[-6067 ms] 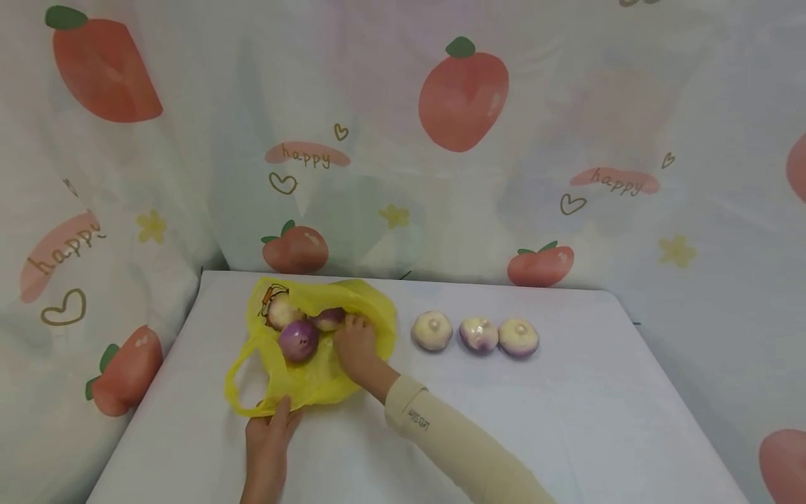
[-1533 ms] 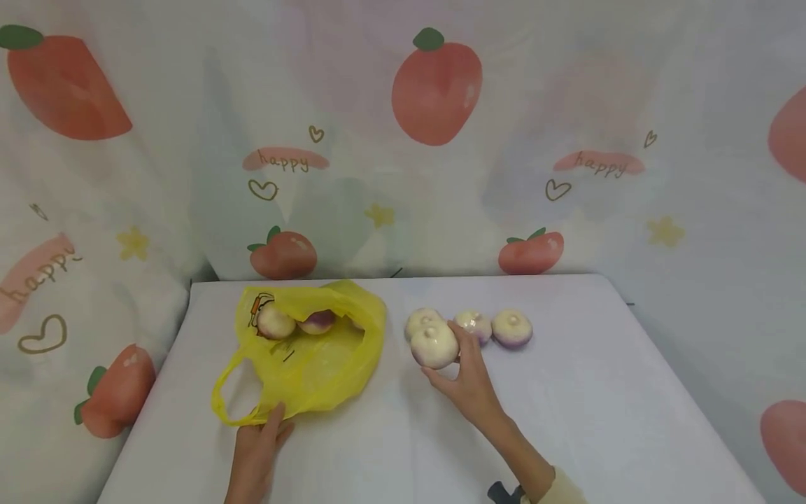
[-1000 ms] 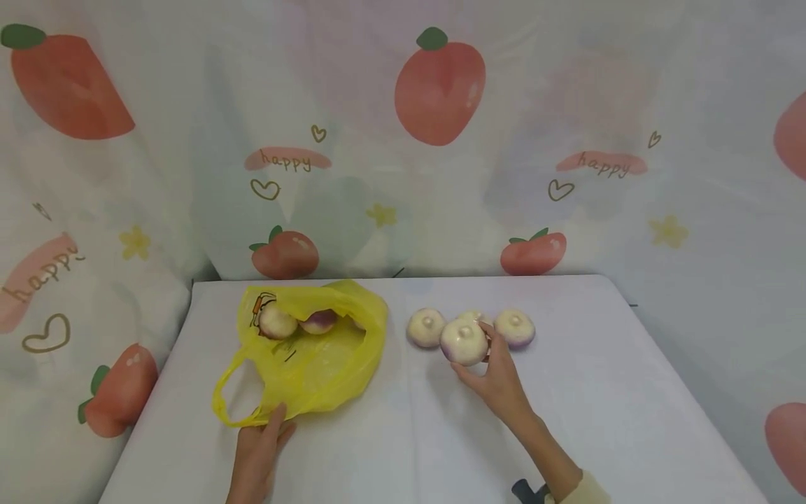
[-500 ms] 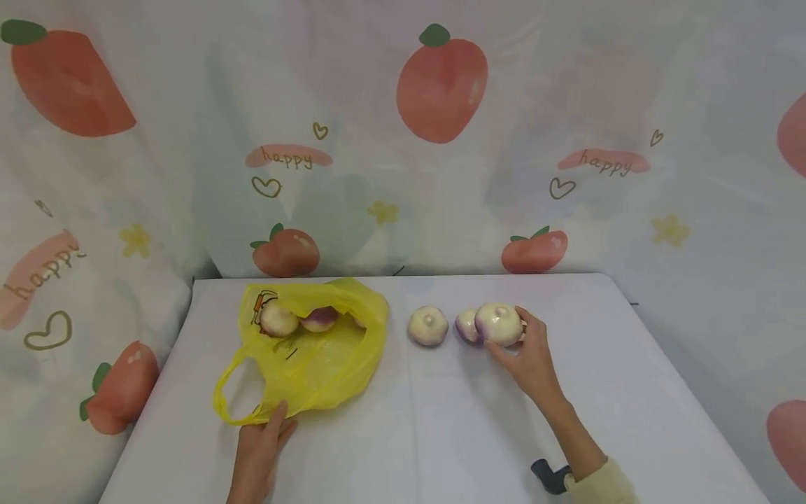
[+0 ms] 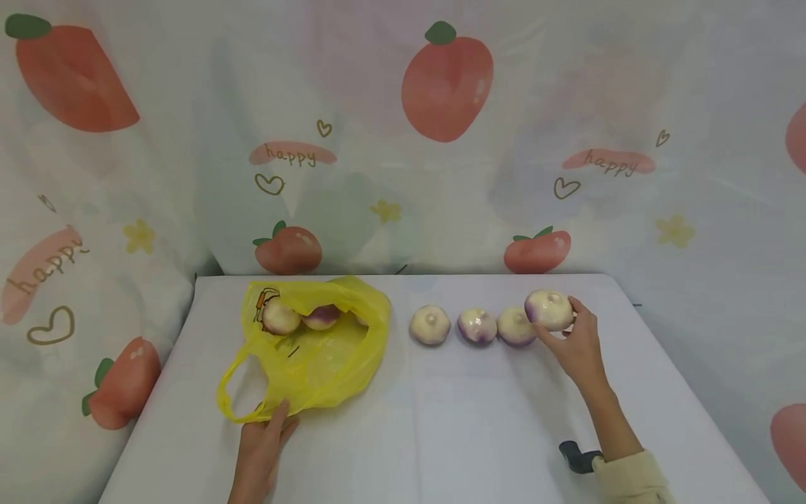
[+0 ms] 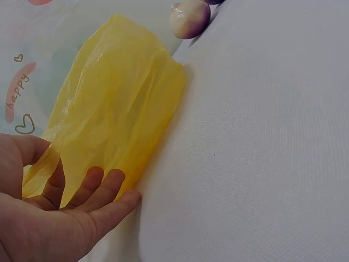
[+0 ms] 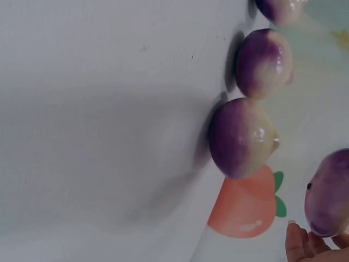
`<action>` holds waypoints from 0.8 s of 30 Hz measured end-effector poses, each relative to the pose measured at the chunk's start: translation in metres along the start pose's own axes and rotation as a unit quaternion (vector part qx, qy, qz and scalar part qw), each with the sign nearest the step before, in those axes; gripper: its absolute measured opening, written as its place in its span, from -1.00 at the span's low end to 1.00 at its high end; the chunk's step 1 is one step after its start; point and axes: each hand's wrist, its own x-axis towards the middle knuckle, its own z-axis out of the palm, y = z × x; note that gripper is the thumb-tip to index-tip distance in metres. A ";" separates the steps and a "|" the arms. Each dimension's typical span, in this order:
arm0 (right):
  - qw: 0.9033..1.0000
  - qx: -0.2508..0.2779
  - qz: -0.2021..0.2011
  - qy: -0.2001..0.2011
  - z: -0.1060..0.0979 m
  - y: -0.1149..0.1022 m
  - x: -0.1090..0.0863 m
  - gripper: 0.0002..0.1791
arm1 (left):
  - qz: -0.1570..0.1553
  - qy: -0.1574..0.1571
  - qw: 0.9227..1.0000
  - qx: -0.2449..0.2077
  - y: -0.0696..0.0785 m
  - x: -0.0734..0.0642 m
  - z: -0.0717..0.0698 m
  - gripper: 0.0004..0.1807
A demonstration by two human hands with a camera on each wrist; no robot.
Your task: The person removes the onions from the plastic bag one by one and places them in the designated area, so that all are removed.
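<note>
My right hand (image 5: 581,348) grips a purple-and-white turnip (image 5: 550,310) between thumb and fingers, raised above the right end of a row. Three more turnips stand in that row on the table: the left one (image 5: 430,325), the middle one (image 5: 477,327) and the right one (image 5: 516,327), which the held one partly overlaps in the head view. With thumb and fingers my left hand (image 5: 259,448) pinches the front rim of a yellow plastic bag (image 5: 334,381). Inside the bag's open mouth show a pale turnip (image 5: 280,318) and a purple one (image 5: 322,317); folds hide part of them.
A white table (image 5: 453,420) carries everything, backed by a fruit-print curtain (image 5: 352,84). The bag's loop handle (image 5: 223,392) lies to the left. Beside my right wrist is a dark wrist-camera piece (image 5: 576,458).
About six seconds ago my right hand was inside the bag. Over the last moments it has carried the turnip rightward along the row. My left hand keeps its hold on the bag.
</note>
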 end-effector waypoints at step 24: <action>0.984 -0.098 0.091 -0.119 -0.013 0.054 0.014 -0.10 | 0.010 -0.008 1.000 -0.004 0.002 -0.002 0.001 -0.37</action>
